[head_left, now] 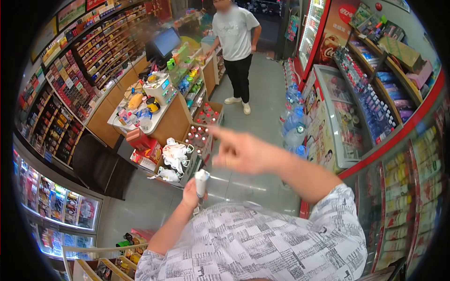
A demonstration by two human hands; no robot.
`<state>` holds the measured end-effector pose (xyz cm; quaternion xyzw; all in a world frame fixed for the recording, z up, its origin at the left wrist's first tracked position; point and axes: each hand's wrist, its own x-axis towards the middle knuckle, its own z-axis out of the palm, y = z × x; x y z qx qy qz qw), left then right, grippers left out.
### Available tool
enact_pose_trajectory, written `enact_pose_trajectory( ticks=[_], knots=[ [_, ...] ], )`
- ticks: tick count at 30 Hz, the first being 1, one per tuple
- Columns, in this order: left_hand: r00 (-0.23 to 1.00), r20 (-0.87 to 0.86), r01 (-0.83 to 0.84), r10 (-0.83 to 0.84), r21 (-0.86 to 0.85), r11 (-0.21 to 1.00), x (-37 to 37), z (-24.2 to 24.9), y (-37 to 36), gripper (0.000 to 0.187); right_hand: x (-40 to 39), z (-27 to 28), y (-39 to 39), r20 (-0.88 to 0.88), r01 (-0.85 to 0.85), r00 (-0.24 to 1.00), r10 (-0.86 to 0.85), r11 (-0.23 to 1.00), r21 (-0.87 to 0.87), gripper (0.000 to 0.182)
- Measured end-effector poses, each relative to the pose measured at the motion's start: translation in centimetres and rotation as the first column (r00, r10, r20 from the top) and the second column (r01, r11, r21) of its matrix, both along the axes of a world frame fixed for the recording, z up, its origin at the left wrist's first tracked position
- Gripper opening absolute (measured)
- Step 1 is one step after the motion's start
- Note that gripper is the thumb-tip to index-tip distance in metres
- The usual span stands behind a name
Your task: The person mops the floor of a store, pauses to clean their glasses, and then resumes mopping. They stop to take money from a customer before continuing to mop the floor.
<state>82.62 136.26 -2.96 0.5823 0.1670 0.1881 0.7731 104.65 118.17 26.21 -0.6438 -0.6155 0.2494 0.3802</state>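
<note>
My left hand (191, 193) is low in the centre of the view, its fingers wrapped round a small white packet (202, 181) that stands up out of the grip. Raised in front of my chest, my right hand (241, 152) has its index finger stretched out to the left and the other fingers curled, with nothing seen in it. Beyond the hands are boxes of red-capped bottles (198, 138) and a box with white plastic bags (176, 154) on top.
A person (235, 35) in a white T-shirt stands in the aisle beside the counter (161, 117). Large water bottles (295, 126) line the right side by a chest freezer (344, 117). A dark chair (98, 164) is at the left.
</note>
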Motion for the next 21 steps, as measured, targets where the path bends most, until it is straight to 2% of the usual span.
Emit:
enact_pose_trajectory(
  ticks=[1, 3, 5, 6, 7, 8, 9, 10, 12, 13, 16, 18, 19, 20, 21],
  knots=[
    [0.994, -0.039, -0.104, 0.106, 0.057, 0.993, -0.5, -0.3, 0.5, 0.042, 1.3, 0.3, 1.0, -0.032, 0.069, 0.997, -0.066, 0.994, 0.086, 0.083],
    [0.982, 0.013, -0.188, 0.188, -0.012, 0.982, -1.8, -1.6, 2.2, 0.042, 3.4, 3.5, 3.6, -0.200, 0.260, 0.942, -0.269, 0.963, -0.067, 0.084],
    [0.904, 0.013, -0.427, 0.427, -0.008, 0.904, -2.1, 1.0, 1.9, 0.041, 6.5, 4.8, 6.6, -0.353, 0.319, 0.871, -0.341, 0.940, -0.122, 0.082],
    [0.872, 0.008, -0.487, 0.489, -0.085, 0.870, -2.8, 1.0, 2.8, 0.041, 7.1, 4.2, 7.1, -0.372, 0.310, 0.863, -0.341, 0.940, -0.142, 0.080],
    [0.867, -0.003, -0.498, 0.498, -0.052, 0.866, -3.9, 0.3, 4.3, 0.042, 7.9, 3.1, 8.0, -0.386, 0.292, 0.860, -0.333, 0.943, -0.162, 0.078],
    [0.846, 0.030, -0.529, 0.533, -0.082, 0.844, -4.7, 0.3, 5.0, 0.043, 8.2, 2.2, 9.0, -0.399, 0.262, 0.860, -0.318, 0.946, -0.189, 0.077],
    [0.817, 0.055, -0.567, 0.575, -0.116, 0.816, -5.4, 0.4, 5.1, 0.044, 7.6, 1.4, 9.4, -0.372, 0.194, 0.899, -0.234, 0.971, -0.141, 0.075],
    [0.823, 0.026, -0.564, 0.567, -0.076, 0.822, -5.8, 0.2, 4.9, 0.043, 6.3, 0.0, 8.9, -0.343, 0.117, 0.928, -0.144, 0.988, -0.097, 0.073],
    [0.828, -0.041, -0.560, 0.560, -0.004, 0.828, -6.3, -0.2, 4.0, 0.042, 3.5, -2.0, 6.9, -0.170, -0.037, 0.985, 0.041, 0.999, 0.026, 0.069],
    [0.847, -0.064, -0.529, 0.528, -0.003, 0.849, -6.0, -0.9, 3.1, 0.041, 2.1, -2.2, 5.5, -0.024, -0.112, 0.993, 0.115, 0.988, 0.107, 0.067],
    [0.925, -0.149, -0.352, 0.349, 0.005, 0.936, -2.1, -1.6, -0.8, 0.042, 0.0, -3.4, 3.4, 0.023, -0.207, 0.978, 0.209, 0.936, 0.284, 0.067],
    [0.970, -0.207, -0.139, 0.130, -0.030, 0.990, 0.9, -0.2, -2.9, 0.040, 0.8, -8.7, 1.6, -0.261, -0.031, 0.963, 0.070, 0.988, 0.152, 0.066],
    [0.966, -0.195, -0.165, 0.167, 0.029, 0.986, 1.6, -1.4, -2.9, 0.040, 1.7, -12.6, 0.8, -0.394, 0.067, 0.918, -0.035, 0.995, 0.068, 0.066],
    [0.966, -0.179, -0.173, 0.186, 0.082, 0.981, 1.6, -3.6, -2.4, 0.040, 3.1, -17.2, -0.1, -0.457, 0.178, 0.861, -0.221, 0.975, -0.137, 0.064],
    [0.971, -0.160, -0.160, 0.180, 0.128, 0.979, 1.9, -5.4, -2.0, 0.039, 4.7, -22.1, -1.9, -0.488, 0.279, 0.762, -0.425, 0.896, -0.345, 0.064]
  ],
)
